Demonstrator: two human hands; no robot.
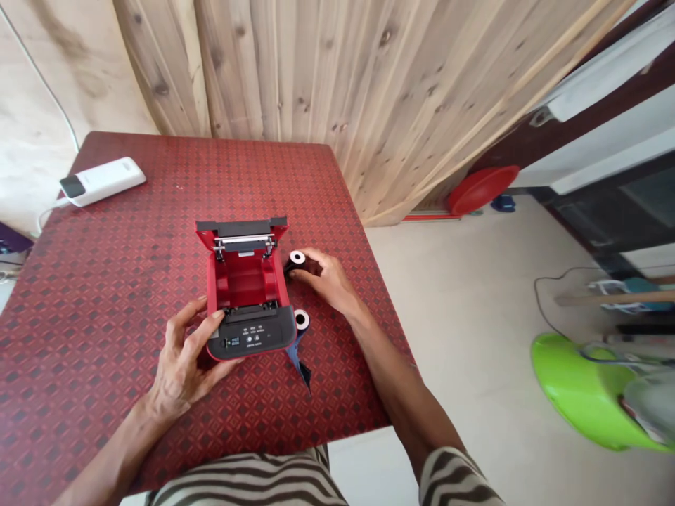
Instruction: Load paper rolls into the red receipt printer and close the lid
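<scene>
A small red printer point(247, 292) with a dark grey front panel sits on the red patterned table point(105, 281), its lid swung open and its paper bay bare. My left hand point(184, 355) grips the printer's front left corner, thumb on the panel. My right hand point(327, 277) lies to the right of the printer, its fingers closed on a black roll with a white core point(297, 260). A second roll point(301, 320) rests against the printer's front right corner, with a dark strip point(300, 365) trailing from it toward me.
A white power bank point(103, 181) with a cable lies at the table's far left. A wooden plank wall point(337, 77) stands behind. On the floor to the right are a red basin point(482, 188) and a green object point(585, 393). The table's right edge is near my right arm.
</scene>
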